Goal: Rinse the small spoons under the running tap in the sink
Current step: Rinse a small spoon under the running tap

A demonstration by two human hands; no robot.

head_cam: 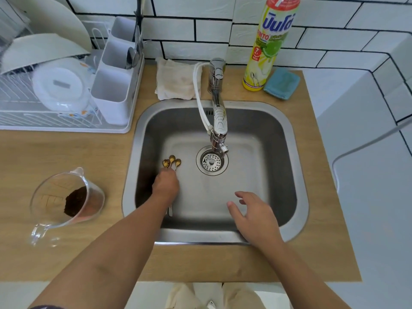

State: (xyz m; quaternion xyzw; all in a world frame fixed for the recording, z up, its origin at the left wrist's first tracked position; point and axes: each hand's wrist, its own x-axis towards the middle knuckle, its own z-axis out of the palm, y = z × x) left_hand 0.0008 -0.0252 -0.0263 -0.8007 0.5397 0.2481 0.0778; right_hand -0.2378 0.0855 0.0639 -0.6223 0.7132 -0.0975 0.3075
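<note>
home kitchen, sink (296,166), dish rack (44,117), tiles (189,30)

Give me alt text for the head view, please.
The left hand holds three small gold spoons low in a steel sink, left of the drain; the right hand hovers open. No water visibly runs from the tap.

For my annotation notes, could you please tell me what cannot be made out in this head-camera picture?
- Small spoons: three bowls show; the left hand hides most of the handles, so any more spoons are hidden.
- Tap: the spout covers its outlet; running water cannot be seen.
- Right hand: open over the sink; contact cannot be told.
- Dish rack: cut off by the left edge.
</note>
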